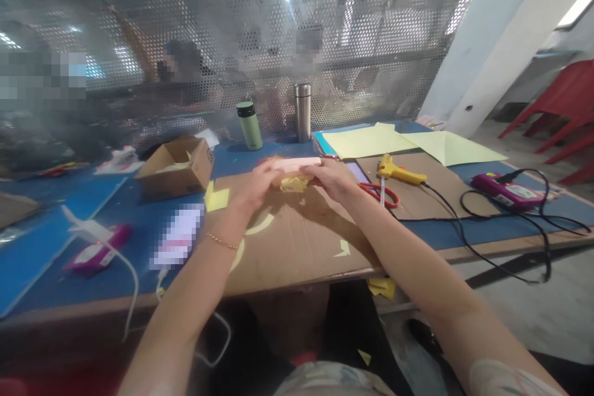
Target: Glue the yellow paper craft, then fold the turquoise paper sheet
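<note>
A pale pink, flat oblong piece (297, 164) is held level above the cardboard sheet (297, 247). Its exact kind cannot be made out. At its left end my left hand (260, 184) has its fingers closed on it. My right hand (338, 179) grips the other end, thumb along the near side. Just under the piece, between the hands, is a crumpled yellow paper bit (294, 184); whether it is attached cannot be told. Red-handled scissors (387, 195) lie to the right of my right hand, next to a yellow glue gun (401, 172).
Yellow paper sheets (366, 141) lie at the back right. A green tumbler (250, 129) and a steel flask (303, 114) stand by the perforated metal screen (385, 43). A cardboard box (180, 167), a phone (179, 238) and purple power strips (510, 190) with trailing cords are around the table.
</note>
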The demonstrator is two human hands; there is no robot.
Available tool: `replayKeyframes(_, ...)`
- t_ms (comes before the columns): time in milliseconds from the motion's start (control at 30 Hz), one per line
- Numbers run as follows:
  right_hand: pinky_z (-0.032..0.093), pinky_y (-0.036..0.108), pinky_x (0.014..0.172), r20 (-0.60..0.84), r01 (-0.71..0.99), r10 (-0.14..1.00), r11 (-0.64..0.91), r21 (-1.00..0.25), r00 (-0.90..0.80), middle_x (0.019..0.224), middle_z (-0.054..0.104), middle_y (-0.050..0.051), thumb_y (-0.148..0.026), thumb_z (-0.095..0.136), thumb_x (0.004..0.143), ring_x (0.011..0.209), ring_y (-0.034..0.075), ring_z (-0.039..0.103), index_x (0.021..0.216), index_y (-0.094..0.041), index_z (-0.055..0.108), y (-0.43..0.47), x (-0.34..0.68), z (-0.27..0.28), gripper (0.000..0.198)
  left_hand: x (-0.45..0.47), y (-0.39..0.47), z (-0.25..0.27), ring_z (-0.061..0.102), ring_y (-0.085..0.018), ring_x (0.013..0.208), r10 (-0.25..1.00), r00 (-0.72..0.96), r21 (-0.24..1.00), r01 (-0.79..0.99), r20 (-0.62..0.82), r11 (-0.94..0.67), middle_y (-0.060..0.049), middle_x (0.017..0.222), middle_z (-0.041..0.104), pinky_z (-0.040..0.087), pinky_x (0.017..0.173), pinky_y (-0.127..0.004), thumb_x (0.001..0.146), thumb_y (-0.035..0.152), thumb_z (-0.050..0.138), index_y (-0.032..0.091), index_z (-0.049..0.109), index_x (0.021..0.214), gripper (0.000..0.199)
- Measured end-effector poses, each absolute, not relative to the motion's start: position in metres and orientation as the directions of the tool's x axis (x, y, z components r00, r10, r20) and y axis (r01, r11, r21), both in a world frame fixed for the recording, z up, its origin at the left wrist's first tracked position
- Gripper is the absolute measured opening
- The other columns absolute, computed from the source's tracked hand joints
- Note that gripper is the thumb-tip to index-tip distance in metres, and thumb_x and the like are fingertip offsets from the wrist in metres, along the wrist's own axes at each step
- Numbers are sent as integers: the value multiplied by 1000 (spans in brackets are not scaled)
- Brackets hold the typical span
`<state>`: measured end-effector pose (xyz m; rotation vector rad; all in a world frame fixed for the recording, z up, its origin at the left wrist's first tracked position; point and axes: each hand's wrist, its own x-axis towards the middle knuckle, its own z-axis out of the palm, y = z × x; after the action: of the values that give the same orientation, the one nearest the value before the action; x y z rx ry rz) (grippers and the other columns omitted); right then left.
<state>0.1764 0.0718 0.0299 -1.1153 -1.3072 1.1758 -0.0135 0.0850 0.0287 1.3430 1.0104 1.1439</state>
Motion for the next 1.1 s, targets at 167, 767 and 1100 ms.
replayKeyframes(167, 55, 35, 79, 193, 57, 981, 195, -979, -34, 88, 68, 5, -47, 70, 84, 86, 19, 65, 82, -21, 64, 71, 181, 30, 27, -14, 80, 38, 69, -20, 87, 979, 203, 988, -154, 33, -1, -10, 106, 74, 58, 71, -32, 78, 25, 79, 17, 74, 107, 31)
replayKeyframes(767, 43, 36, 78, 655, 604, 652, 713, -358, -382, 102, 66, 5, -20, 56, 100, 85, 19, 55, 116, -36, 81, 74, 187, 21, 34, -13, 69, 47, 67, -16, 83, 943, 326, 983, -144, -64, 116, -9, 104, 74, 57, 68, -27, 84, 23, 78, 19, 78, 101, 17)
replayKeyframes(1100, 43, 34, 78, 631, 572, 680, 704, -420, -374, 90, 69, 6, -26, 60, 97, 85, 21, 57, 100, -32, 85, 78, 189, 21, 25, -23, 73, 43, 67, -18, 91, 890, 455, 984, -145, -28, 105, -11, 105, 74, 56, 79, -30, 82, 32, 86, 16, 77, 113, 37)
